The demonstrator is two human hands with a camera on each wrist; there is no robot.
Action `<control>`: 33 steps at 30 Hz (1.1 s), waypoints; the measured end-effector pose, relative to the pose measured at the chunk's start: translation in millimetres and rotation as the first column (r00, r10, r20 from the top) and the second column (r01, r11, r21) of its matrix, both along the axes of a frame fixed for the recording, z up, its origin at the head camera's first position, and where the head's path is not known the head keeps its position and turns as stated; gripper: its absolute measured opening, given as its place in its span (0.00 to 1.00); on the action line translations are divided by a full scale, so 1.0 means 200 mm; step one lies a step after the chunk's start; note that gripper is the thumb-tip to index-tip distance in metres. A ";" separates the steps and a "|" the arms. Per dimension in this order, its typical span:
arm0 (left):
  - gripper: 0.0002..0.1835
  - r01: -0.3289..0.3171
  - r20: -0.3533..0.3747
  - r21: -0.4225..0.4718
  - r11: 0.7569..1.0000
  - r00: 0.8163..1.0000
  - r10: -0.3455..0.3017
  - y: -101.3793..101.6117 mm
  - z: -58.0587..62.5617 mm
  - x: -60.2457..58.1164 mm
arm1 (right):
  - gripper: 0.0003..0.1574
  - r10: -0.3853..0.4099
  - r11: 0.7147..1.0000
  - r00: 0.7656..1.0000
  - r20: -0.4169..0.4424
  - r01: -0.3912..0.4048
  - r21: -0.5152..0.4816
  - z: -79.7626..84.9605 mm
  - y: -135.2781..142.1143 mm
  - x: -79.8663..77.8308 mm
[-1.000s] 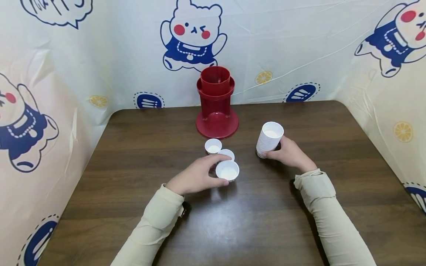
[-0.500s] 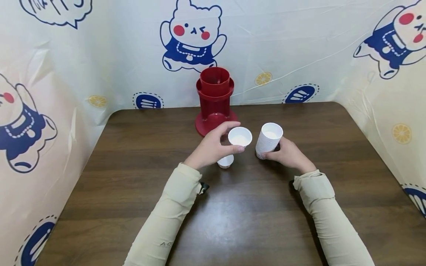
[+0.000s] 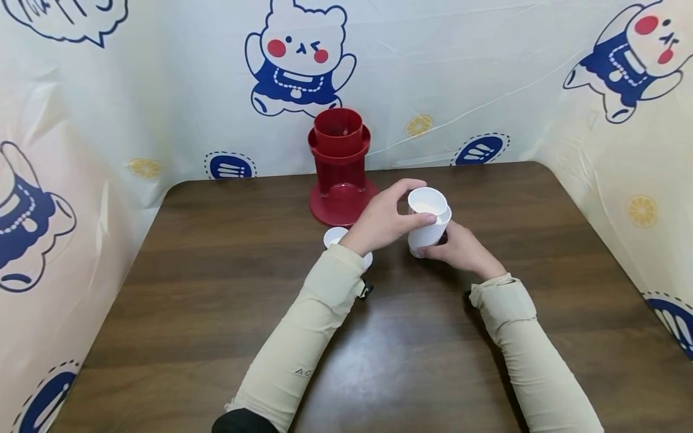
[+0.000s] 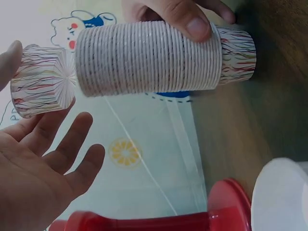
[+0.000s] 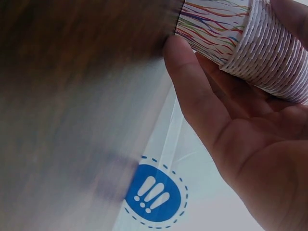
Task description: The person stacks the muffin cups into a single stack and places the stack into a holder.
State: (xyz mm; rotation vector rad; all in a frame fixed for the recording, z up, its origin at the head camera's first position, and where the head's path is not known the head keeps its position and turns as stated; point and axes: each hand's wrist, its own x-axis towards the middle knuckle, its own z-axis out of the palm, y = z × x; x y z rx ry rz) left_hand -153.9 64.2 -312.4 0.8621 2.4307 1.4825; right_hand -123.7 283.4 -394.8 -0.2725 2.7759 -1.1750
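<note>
Left hand [image 3: 385,218]: above the cup stack [image 3: 425,236], my thumb and forefinger pinching, other fingers apart.
Right hand [image 3: 461,250]: I grip low on the stack's right side.
Sleeved arms [image 3: 303,337]: mine both reach inward toward the stack.

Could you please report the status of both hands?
Left hand: holding one cup above the stack. Right hand: gripping the stack. Nothing visible between cup and stack.

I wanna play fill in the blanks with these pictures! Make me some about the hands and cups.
1. The stack of cups is gripped by the person's ____ hand.
2. The left hand pinches a cup whose inside is coloured ____.
3. The tall stand behind the cups is coloured ____.

Missing words: right; white; red.
</note>
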 end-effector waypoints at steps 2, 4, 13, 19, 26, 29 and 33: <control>0.35 -0.001 0.003 -0.041 0.999 1.000 0.001 0.03 0.00 -0.01 | 0.47 0.005 1.000 1.000 0.002 -0.005 0.001 0.00 0.00 0.00; 0.35 -0.003 0.021 -0.061 0.998 1.000 0.004 0.04 -0.01 -0.01 | 0.47 0.006 1.000 1.000 0.008 -0.006 0.000 0.00 0.00 0.00; 0.33 0.009 0.046 -0.044 0.999 0.999 -0.007 0.08 -0.01 -0.03 | 0.46 -0.002 1.000 1.000 0.004 0.002 -0.001 0.02 -0.01 -0.01; 0.33 0.042 0.071 -0.035 0.998 0.997 -0.040 0.12 -0.03 -0.05 | 0.45 -0.009 1.000 1.000 0.003 0.009 0.003 0.01 -0.01 0.00; 0.34 0.035 0.059 -0.054 0.998 0.998 -0.032 0.12 -0.11 -0.06 | 0.43 -0.009 1.000 1.000 -0.016 0.009 0.013 0.00 -0.01 -0.01; 0.35 0.039 0.067 -0.052 0.998 0.997 -0.036 0.11 -0.14 -0.05 | 0.43 -0.004 1.000 1.000 -0.022 0.004 0.007 0.01 -0.01 -0.01; 0.37 0.062 0.102 -0.036 0.997 0.993 -0.058 0.11 -0.17 -0.05 | 0.44 -0.004 1.000 1.000 -0.009 0.004 -0.007 0.01 0.00 -0.01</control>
